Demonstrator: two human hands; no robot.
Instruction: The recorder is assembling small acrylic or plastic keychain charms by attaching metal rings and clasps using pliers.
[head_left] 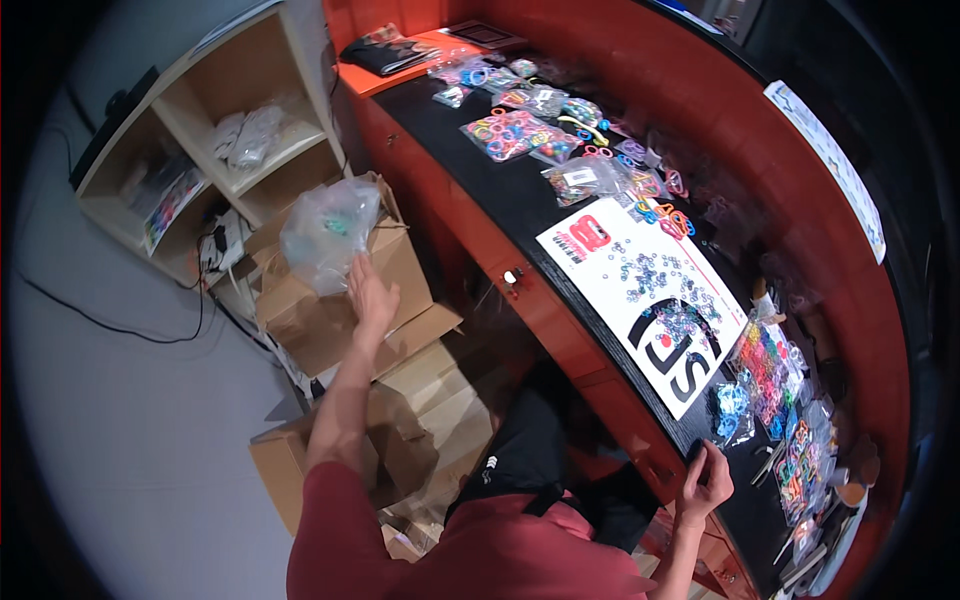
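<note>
Head view: L hand (372, 292) is at the lower R edge of the clear plastic bag (330, 235), fingers extended & close together; can't tell if they pinch the film. Bag sits over the top of the upper cardboard box (345, 325), w/ a small teal-green clump showing inside. Box flaps stick out, one toward the desk, so L arm reaches in btwn flap edge & wall side. Shelf unit (235, 130) stands just beyond the box. Lower cardboard box (285, 470) is below the L forearm.

R hand (706, 478) is by the front edge of the black desktop (600, 340), fingers bent, thumb near index; can't tell if tips meet or hold anything. Nearest item: bag of blue bands (733, 402), a bit further in. White sheet (590, 255) w/ small rings (665, 280) scattered on it lies close to the desk's front edge, only a narrow black strip btwn. Packs of coloured bands (505, 133) line the rear, up against the red back panel (800, 130). Dark gap btwn desk front & upper box gives some room; person's legs take up its near end.
</note>
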